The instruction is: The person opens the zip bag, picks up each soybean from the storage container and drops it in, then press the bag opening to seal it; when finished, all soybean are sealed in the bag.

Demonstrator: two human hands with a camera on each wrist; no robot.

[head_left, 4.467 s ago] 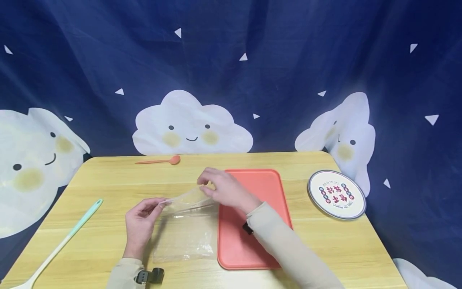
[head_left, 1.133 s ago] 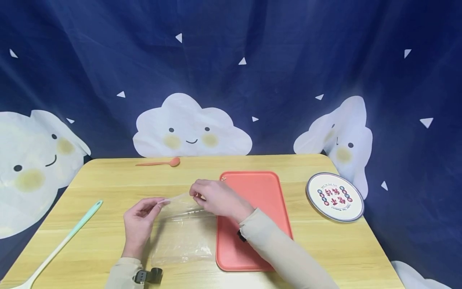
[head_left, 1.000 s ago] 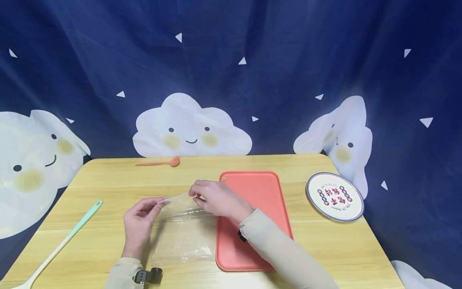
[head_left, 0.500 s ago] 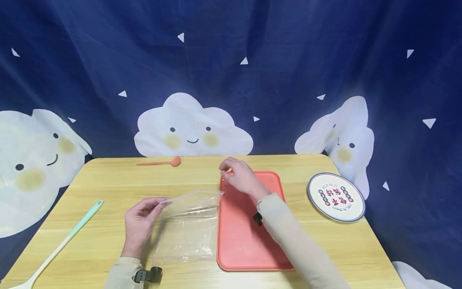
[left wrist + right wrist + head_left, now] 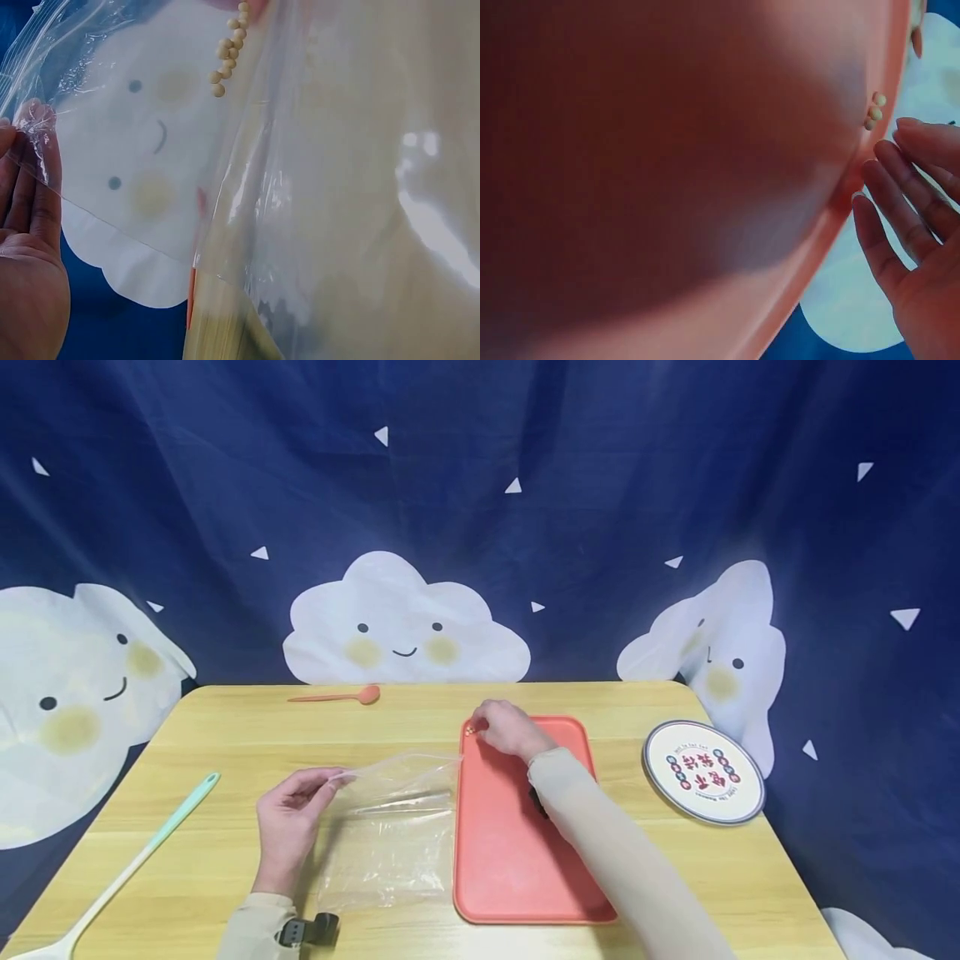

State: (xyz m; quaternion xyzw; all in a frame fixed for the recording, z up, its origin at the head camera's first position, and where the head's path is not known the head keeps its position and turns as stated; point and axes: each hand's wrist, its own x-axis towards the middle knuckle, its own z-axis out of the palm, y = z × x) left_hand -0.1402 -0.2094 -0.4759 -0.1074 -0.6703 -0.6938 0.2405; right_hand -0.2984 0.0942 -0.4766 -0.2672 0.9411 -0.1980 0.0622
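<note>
Pinching a clear bag (image 5: 386, 847): left grip (image 5: 291, 822); relaxed beside balls (image 5: 469, 730) in a red tray (image 5: 510, 868): right grip (image 5: 510, 727).

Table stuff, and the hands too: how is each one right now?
Tray: lying flat
Balls: lying in tray corner
Bag: mouth seemingly open, edge pinched
Left hand: pinching bag
Right hand: fingers extended beside balls
Plate: printed side up
Spoon: lying down
Utensil: lying, end cut off from view
</note>
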